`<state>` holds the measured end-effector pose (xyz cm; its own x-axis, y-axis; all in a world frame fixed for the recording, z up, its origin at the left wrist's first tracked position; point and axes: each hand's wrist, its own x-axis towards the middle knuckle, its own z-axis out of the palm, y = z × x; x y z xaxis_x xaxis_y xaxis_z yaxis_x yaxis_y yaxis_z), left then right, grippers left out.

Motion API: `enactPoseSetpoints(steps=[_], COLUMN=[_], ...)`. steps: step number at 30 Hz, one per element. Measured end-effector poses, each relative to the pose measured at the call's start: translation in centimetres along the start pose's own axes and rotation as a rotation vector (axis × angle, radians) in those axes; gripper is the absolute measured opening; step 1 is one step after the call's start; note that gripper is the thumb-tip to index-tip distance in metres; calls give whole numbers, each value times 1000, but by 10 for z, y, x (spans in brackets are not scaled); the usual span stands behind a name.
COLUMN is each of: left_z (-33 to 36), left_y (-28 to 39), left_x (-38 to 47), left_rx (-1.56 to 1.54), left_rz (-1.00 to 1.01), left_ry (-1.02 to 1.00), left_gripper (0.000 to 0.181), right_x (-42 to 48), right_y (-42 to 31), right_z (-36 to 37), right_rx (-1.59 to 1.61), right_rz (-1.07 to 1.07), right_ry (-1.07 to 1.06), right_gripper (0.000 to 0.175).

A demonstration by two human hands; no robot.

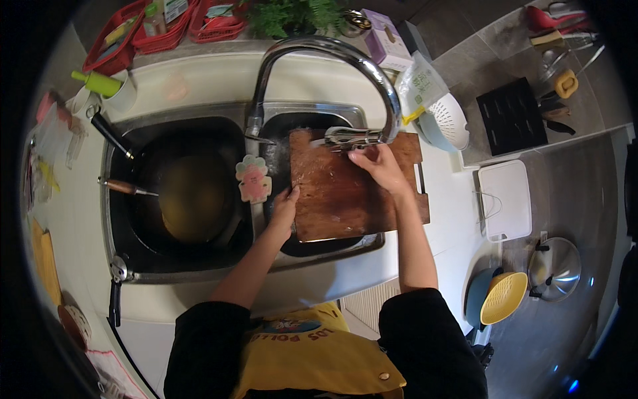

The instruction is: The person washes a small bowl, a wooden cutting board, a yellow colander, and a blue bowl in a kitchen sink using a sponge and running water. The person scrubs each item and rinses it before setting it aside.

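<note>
A wet wooden cutting board lies tilted over the right basin of a double sink. My left hand grips its left edge, thumb on top. Above the board, my right hand is at the chrome spray head of the arched faucet. Its thumb is extended and the other fingers are partly hidden, so whether it grips the spray head is unclear. Water runs from the spray head onto the board's upper left part. A flower-shaped sponge rests on the divider between basins.
In the left basin, a dark wok holds cloudy liquid, with a wooden-handled utensil leaning in. A white colander stands right of the faucet. Red baskets and a green plant line the back ledge. A peeler-like tool lies at the sink's front-left corner.
</note>
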<state>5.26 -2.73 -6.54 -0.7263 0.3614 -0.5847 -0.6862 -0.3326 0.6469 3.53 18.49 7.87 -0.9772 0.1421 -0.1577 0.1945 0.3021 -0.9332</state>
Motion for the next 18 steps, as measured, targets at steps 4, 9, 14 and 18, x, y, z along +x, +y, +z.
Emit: enactPoseSetpoints(steps=[4,9,14,18], left_z=[0,-2,-4,12], left_y=[6,10,9,23], left_x=[0,6,2,-10], left_rx=[10,105,337,241], left_rz=[-6,-44,-70,-191], left_ry=[-40,-77,-61,-27], left_gripper=[40,49,60,61], right_x=[-27,-16,-15,-22], right_y=[39,105,114,110], right_z=[-80,-144,-178,-172], right_rx=[-1021,-919,-152,-42], right_rz=[114,501,742,729], right_ry=[527,616,275,470], right_gripper=[47,49,57,58])
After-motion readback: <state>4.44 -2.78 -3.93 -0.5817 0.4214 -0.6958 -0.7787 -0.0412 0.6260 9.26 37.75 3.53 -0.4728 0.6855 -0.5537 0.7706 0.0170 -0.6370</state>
